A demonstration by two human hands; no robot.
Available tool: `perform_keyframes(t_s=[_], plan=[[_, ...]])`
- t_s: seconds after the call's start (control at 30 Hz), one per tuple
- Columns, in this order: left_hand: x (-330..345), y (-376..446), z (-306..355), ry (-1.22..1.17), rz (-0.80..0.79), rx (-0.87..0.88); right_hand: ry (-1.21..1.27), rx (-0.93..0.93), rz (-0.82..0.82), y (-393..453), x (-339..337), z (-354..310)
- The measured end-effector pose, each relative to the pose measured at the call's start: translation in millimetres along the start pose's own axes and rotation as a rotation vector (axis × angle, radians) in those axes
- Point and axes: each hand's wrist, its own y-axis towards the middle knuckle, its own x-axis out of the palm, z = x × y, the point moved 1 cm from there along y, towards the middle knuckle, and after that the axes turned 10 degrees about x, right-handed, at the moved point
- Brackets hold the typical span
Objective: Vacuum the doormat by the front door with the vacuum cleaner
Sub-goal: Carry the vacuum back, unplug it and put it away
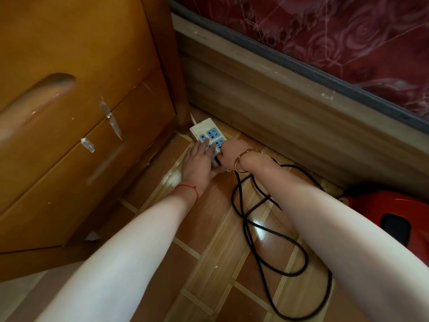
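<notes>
A white power strip [204, 132] with blue sockets lies on the floor in the corner between the cabinet and the bed. My left hand [197, 165] lies flat on the strip's near left side and holds it down. My right hand [228, 155] is closed around the black plug at the strip's near end. The plug is mostly hidden under my fingers. The black power cord [250, 231] runs from that hand in loose loops across the floor. The red vacuum cleaner body [390, 210] sits at the right edge. No doormat is in view.
An orange wooden cabinet [76, 126] with drawers fills the left. A wooden bed frame [278, 108] with a red patterned mattress [348, 33] runs along the top right. The floor [209, 252] is glossy brown tile with pale stripes.
</notes>
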Motion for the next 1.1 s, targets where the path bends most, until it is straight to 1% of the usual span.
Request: perform_keyframes(t_s=[0.2,0.27,0.33,0.37,0.4,0.53,0.63,0.73,0.77,0.83,0.9,0.93,1.0,1.03,1.1], plan=[[2,1,-2,-0.006,0.008,0.001,0.044,0.027,-0.073,3,-4,1],[3,0,-3,-0.007,0.013,0.017,0.108,0.064,-0.117,6,-6,1],[5,0,-5,-0.002,0.02,0.018,0.183,0.032,-0.149,9,-10,2],[5,1,-6,-0.001,0.022,0.012,0.264,0.023,-0.157,10,-13,3],[4,2,-7,-0.003,0.024,0.007,0.314,0.02,-0.145,10,-15,4],[4,2,-8,-0.04,0.049,0.007,0.255,0.039,-0.09,0,-14,20],[3,3,-11,-0.066,0.027,0.025,0.408,0.04,-0.078,-6,-5,31],[1,1,-13,-0.159,-0.005,0.019,0.582,0.054,-0.025,-11,-2,39],[0,-2,-12,-0.184,0.022,0.007,0.622,0.061,-0.024,-15,-2,42],[-3,-13,-3,-0.203,0.152,-0.001,0.726,0.072,-0.045,-21,-2,48],[-11,-28,17,-0.321,0.263,-0.028,0.912,0.054,-0.101,-32,-4,52],[-14,-35,28,-0.447,0.261,-0.052,1.046,0.033,-0.138,-39,-7,53],[-19,-51,54,-0.787,0.146,-0.079,1.292,-0.013,-0.165,-53,-14,55],[-21,-60,66,-0.9,0.079,-0.066,1.366,-0.033,-0.151,-59,-19,57],[-20,-75,84,-0.914,-0.012,0.011,1.468,-0.068,-0.114,-69,-30,61]])
